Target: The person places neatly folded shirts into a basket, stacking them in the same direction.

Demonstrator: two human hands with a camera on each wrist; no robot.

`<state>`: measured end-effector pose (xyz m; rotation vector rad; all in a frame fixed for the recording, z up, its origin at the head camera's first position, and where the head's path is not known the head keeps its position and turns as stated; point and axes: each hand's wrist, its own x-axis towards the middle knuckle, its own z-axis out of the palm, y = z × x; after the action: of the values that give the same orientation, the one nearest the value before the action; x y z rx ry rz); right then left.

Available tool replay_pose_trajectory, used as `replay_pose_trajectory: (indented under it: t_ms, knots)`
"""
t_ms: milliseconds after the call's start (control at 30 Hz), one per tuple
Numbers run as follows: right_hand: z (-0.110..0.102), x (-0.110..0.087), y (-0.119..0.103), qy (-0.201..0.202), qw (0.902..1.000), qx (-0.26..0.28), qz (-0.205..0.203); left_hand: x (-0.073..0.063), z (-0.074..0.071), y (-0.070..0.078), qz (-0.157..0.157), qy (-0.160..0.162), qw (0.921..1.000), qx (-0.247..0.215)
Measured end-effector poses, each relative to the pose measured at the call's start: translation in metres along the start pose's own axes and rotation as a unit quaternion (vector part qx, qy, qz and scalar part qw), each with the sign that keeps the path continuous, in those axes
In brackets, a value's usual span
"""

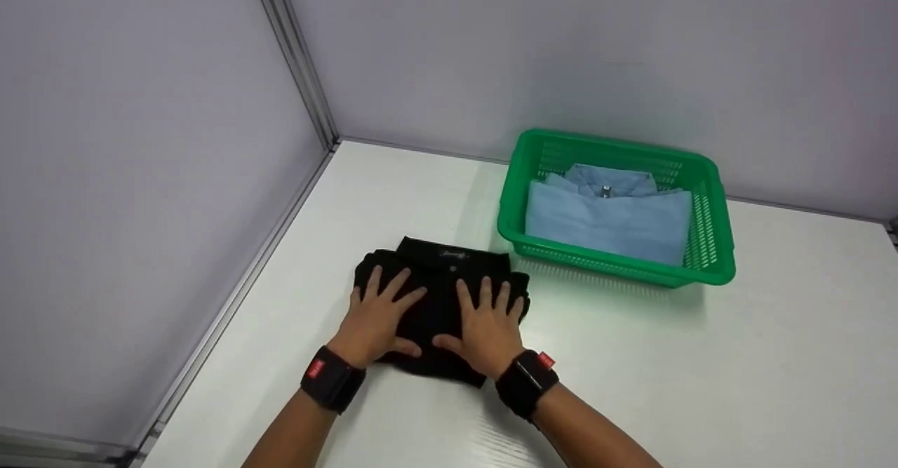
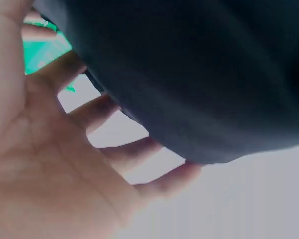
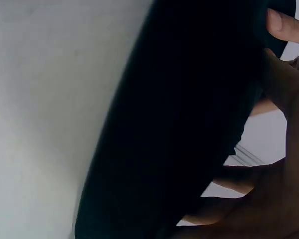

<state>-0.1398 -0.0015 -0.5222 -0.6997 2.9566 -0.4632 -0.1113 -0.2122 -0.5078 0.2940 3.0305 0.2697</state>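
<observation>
A black collared shirt (image 1: 436, 313), folded into a compact bundle, lies on the white table with its collar (image 1: 456, 254) pointing away from me. Flat on its left half rests my left hand (image 1: 372, 321), fingers spread. My right hand (image 1: 489, 328) lies likewise on the right half, thumb pointing inward toward the other thumb. In the left wrist view, straight fingertips meet the underside edge of the dark cloth (image 2: 189, 79). The right wrist view has the shirt's dark front fold (image 3: 159, 134) close up, with the right fingers partly hidden behind it.
At the back right stands a green plastic basket (image 1: 589, 257) holding a folded light blue shirt (image 1: 610, 222). Grey-white panels rise behind and to the left of the table (image 1: 793, 356). Each wrist wears a black band (image 1: 333, 380).
</observation>
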Motion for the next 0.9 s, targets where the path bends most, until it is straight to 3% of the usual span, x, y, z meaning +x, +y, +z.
replay_pose_trajectory:
  t_ms: [200,400,467,733,900]
  knots:
    - [0.005,0.003,-0.002,-0.024,0.9994,0.013,0.023,0.006,-0.002,-0.002,-0.014,-0.016,0.9993,-0.029]
    - [0.002,0.007,0.0,-0.047,0.9987,0.002,0.023,0.015,0.003,0.002,-0.029,0.04,0.9988,-0.004]
    - [0.002,0.007,0.0,-0.044,0.9988,-0.006,0.019,0.018,0.001,0.001,-0.031,0.045,0.9985,-0.002]
    - [0.003,0.008,0.001,-0.045,0.9988,-0.007,0.018,0.031,-0.003,-0.004,-0.032,-0.049,0.9979,-0.027]
    - [0.004,0.009,0.002,-0.042,0.9989,-0.004,0.021,0.029,-0.003,-0.005,-0.032,-0.074,0.9962,-0.034]
